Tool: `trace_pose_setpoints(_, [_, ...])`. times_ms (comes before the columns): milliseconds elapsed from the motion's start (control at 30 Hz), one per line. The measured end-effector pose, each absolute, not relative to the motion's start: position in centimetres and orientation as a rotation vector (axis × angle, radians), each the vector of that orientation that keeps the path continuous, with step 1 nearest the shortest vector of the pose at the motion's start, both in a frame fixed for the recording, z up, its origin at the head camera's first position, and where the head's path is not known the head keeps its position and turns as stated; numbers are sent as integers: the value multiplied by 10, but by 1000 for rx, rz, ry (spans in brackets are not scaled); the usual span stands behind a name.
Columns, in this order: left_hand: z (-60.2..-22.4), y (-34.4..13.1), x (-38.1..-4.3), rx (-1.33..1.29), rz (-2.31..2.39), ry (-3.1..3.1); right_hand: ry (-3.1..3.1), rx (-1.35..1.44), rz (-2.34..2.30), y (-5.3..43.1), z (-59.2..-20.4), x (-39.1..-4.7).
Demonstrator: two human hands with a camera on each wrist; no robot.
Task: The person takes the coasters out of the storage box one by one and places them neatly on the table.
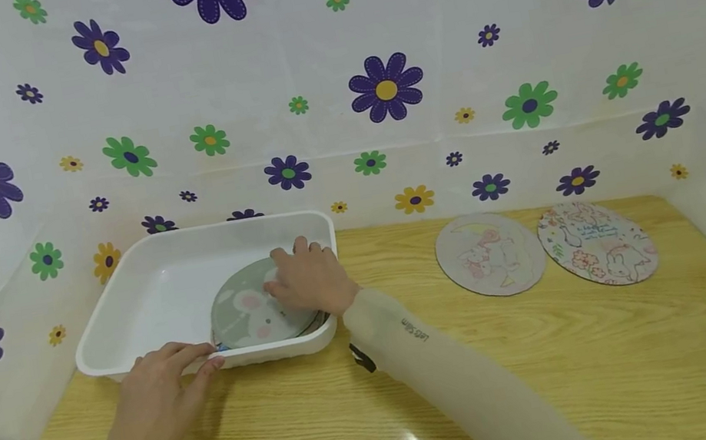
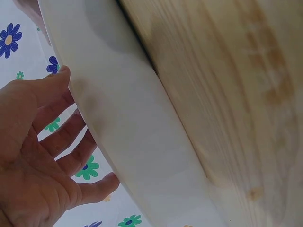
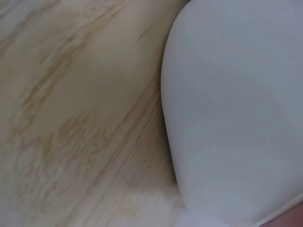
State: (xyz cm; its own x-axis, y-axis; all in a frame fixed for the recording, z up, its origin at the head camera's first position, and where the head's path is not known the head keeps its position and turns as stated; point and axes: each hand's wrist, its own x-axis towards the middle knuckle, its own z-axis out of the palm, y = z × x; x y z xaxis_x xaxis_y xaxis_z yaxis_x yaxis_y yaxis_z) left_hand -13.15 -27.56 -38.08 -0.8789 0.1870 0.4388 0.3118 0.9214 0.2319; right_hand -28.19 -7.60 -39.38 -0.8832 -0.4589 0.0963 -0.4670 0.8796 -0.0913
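A white basin [image 1: 156, 299] stands at the left of the table, against the flowered sheet. Inside its right end lies a grey round mat [image 1: 242, 312] printed with a white mouse-like face; the edge of something beneath it shows at the lower right. My right hand [image 1: 315, 277] holds this mat by its upper right part, thumb on the face and fingers at the far edge. With my left hand [image 1: 159, 385] I grip the basin's front rim, thumb outside and fingers over the top; in the left wrist view the left hand [image 2: 45, 142] is beside the basin wall [image 2: 123, 104].
Two more round mats lie on the wooden table [image 1: 629, 361] at the back right: a pale one [image 1: 491, 255] with a cartoon drawing and a patterned one [image 1: 598, 241] with rabbits and flowers. A flowered sheet [image 1: 310, 48] hangs behind and at both sides.
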Motion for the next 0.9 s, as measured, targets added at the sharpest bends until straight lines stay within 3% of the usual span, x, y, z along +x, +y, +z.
trace_pose_setpoints(367, [-381, -276, -133, -355, -432, -2669, -2926, 748, 483, -72, -391, -285])
trace_pose_setpoints(900, [-381, -277, -133, -336, -427, -2680, -2646, 996, 822, -63, -386, -274])
